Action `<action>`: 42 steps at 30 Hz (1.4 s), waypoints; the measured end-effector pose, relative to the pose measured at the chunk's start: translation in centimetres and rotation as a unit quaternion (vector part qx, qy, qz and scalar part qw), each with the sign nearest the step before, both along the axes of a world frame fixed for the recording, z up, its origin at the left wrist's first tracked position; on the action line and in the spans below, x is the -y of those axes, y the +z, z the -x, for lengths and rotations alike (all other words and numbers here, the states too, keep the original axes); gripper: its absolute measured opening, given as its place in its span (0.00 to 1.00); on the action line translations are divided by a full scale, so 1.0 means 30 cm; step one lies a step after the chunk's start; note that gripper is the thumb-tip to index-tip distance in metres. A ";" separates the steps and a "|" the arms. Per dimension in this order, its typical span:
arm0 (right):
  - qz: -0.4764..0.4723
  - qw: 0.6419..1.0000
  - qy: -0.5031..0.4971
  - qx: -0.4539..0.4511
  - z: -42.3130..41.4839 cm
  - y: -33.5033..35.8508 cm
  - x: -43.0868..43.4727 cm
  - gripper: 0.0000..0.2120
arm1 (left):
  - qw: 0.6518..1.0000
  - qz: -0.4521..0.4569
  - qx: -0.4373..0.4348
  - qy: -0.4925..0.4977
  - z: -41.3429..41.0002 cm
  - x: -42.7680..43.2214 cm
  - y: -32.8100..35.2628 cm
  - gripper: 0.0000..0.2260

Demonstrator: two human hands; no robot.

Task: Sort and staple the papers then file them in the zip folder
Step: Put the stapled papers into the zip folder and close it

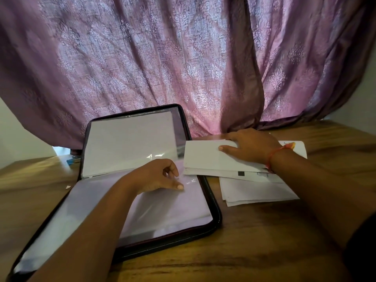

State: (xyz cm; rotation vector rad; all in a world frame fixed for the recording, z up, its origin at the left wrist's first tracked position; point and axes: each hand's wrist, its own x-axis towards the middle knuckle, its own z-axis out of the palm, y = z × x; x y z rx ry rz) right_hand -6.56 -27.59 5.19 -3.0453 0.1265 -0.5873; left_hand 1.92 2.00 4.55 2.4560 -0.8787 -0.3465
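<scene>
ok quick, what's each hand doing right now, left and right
Left hand: fingers curled, pinching a plastic sleeve in the open zip folder.
Right hand: open, flat on the paper stack.
</scene>
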 end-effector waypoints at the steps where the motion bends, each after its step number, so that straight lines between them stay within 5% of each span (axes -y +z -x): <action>1: -0.009 1.000 -0.003 -0.002 0.002 0.002 0.003 0.31 | 1.000 0.008 -0.005 -0.002 -0.001 -0.003 0.001 0.15; 25: -0.093 0.992 -0.060 -0.067 0.029 0.011 0.023 0.28 | 0.954 0.244 -0.163 0.054 -0.076 -0.101 -0.001 0.07; 30: -0.110 0.990 -0.001 -0.093 0.037 0.016 -0.019 0.18 | 0.950 0.258 -0.166 0.059 -0.074 -0.098 0.008 0.07; 42: -0.094 0.972 0.124 -0.178 0.026 0.001 -0.155 0.20 | 0.975 0.193 -0.105 0.033 -0.038 -0.078 0.031 0.07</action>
